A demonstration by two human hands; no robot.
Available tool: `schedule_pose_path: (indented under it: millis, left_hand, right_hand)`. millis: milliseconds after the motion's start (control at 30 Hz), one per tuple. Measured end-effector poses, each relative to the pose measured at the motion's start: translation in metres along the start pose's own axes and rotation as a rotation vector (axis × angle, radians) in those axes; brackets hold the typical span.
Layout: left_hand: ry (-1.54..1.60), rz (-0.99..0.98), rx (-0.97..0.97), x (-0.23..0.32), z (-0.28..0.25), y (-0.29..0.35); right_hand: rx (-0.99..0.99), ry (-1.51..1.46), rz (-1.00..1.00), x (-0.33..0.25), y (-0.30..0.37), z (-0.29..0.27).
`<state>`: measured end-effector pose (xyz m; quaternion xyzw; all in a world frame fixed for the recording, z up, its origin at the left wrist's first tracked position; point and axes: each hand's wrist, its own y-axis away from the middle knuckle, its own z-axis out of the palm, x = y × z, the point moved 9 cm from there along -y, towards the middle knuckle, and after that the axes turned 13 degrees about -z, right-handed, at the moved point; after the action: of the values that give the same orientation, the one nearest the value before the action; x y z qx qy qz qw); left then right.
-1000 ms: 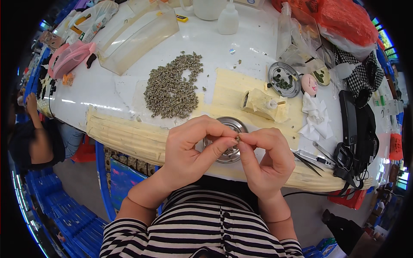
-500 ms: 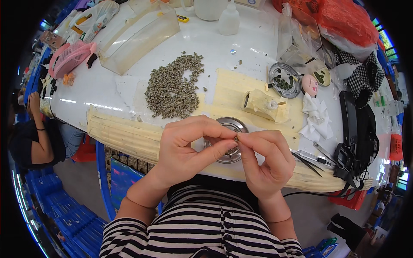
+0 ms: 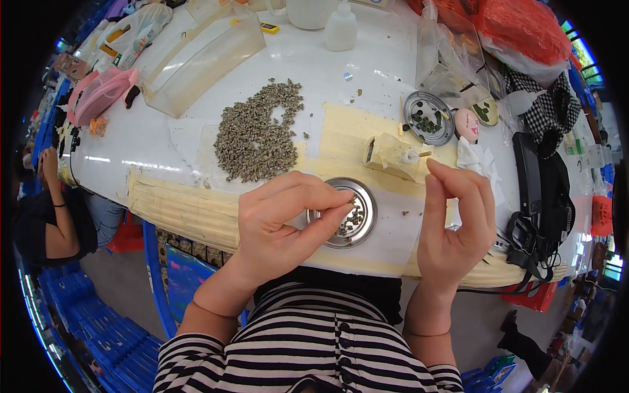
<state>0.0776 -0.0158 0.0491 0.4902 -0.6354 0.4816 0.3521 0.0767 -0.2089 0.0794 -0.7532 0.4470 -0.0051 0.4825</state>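
Note:
My left hand (image 3: 282, 219) is closed in a pinch of thumb and forefinger above a round metal dish (image 3: 367, 230) with small metal pieces in it. A tiny metal part (image 3: 352, 202) shows at its fingertips, mostly hidden. My right hand (image 3: 458, 216) is raised to the right of the dish, thumb and forefinger slightly apart, with nothing visible between them. Its fingertips are nearest to a thin wooden stick (image 3: 426, 154) that lies at a white nozzle on a block wrapped in yellowish tape (image 3: 392, 157). A large pile of small metal parts (image 3: 255, 141) spreads beyond my left hand.
At the right lie a second metal dish (image 3: 447, 134) with dark green bits, a pink egg-shaped item (image 3: 467, 123), white tissue (image 3: 477, 160) and a black strap bag (image 3: 534, 190). A white squeeze bottle (image 3: 341, 29) and a clear curved tray (image 3: 203, 62) stand farther back. Someone sits at the left.
My right hand has parted from my left and moved right toward the taped block. My left hand keeps its pinch over the dish, whose contents now show more. The view has shifted slightly.

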Motion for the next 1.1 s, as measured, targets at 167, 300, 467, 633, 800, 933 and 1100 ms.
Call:
schedule_pose_path:
  millis: [167, 300, 467, 633, 800, 933, 1100]
  left_hand:
    - [0.014, -0.002, 0.017, -0.002, 0.0, 0.0]
    - [0.05, -0.012, 0.014, -0.006, -0.001, 0.002]
    - [0.079, -0.031, -0.007, -0.008, -0.001, 0.002]
    - [0.079, -0.014, -0.017, -0.008, 0.0, 0.002]
    - [0.079, -0.015, -0.023, -0.008, 0.0, 0.002]
    - [0.079, -0.018, -0.031, -0.007, 0.001, 0.001]
    - [0.077, -0.009, -0.033, -0.006, 0.001, 0.002]
  right_hand:
    - [-0.041, 0.135, 0.028, 0.016, -0.013, 0.003]
    - [-0.078, 0.094, 0.049, 0.023, -0.008, 0.011]
    - [-0.04, 0.141, -0.003, 0.013, -0.009, 0.001]
    - [0.15, 0.178, -0.069, -0.008, -0.005, -0.017]
    - [0.107, -0.486, 0.193, 0.004, 0.013, 0.008]
    - [0.056, -0.598, 0.285, 0.008, 0.021, 0.025]
    - [0.066, -0.606, 0.296, 0.009, 0.022, 0.029]
